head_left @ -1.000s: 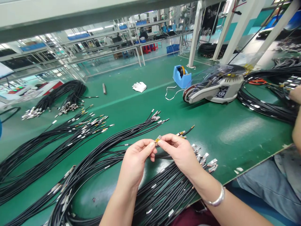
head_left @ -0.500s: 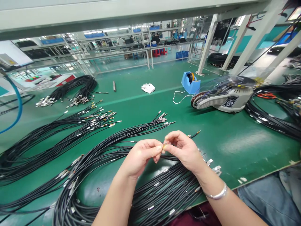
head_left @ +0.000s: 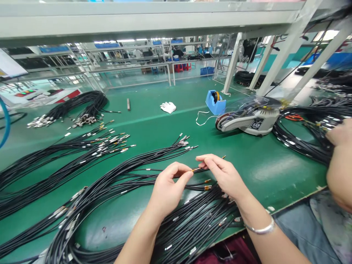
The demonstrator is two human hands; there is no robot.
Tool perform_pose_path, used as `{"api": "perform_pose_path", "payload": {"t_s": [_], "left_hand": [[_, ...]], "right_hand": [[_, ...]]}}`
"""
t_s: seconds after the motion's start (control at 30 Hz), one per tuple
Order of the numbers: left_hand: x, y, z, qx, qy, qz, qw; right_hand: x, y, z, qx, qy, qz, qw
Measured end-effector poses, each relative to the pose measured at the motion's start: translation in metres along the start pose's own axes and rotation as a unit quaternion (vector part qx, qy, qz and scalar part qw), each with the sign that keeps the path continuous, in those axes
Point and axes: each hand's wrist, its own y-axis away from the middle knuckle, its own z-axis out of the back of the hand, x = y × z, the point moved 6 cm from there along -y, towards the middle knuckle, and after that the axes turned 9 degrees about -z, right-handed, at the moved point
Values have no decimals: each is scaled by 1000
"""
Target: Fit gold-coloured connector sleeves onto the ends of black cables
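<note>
My left hand (head_left: 168,187) pinches the brass tip of a thin black cable (head_left: 195,169) between thumb and forefinger. My right hand (head_left: 223,175), a silver bangle on its wrist, rests close to the right of it with its fingers curled over the same cable end. Under both hands lies a thick bundle of black cables (head_left: 189,223) with small metal terminals. More cables with metal ends fan out to the left (head_left: 154,154).
On the green bench (head_left: 269,165) stand a grey tape dispenser machine (head_left: 249,119), a blue tape holder (head_left: 214,101), a white glove (head_left: 168,107) and further cable bundles (head_left: 79,106). Another person's arm (head_left: 339,165) works on coiled cables at the right edge.
The small metal clip held between both hands a second ago is gone from view; the fingers now hold a bare brass cable tip. The other person's arm has come back in at right.
</note>
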Motion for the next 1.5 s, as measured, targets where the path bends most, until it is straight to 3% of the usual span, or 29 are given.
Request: {"api": "perform_pose_path", "payload": {"t_s": [0.17,0.27,0.47,0.87,1.03,1.17,1.33,1.5], "left_hand": [[-19,8,-6,-46,-171,-228,957],[-21,9,-8,-51,-201,-278,938],[-18,9,-12,-36,-216,-273,937],[-19,13,-22,-15,-290,-343,894],[-24,16,-25,-8,-288,-357,889],[-20,17,-27,-11,-279,-337,899],[-5,7,-26,17,-235,-278,931],[-3,8,-27,29,-235,-278,931]], "right_hand": [[-3,12,1,11,-106,-93,990],[-9,14,-5,18,-162,-125,979],[-17,13,-5,16,-182,-114,976],[-19,18,-4,13,-118,-129,985],[-5,26,1,-33,52,-7,998],[0,27,1,-54,89,74,992],[-10,19,1,-55,88,21,994],[-14,19,2,-33,76,-24,996]]}}
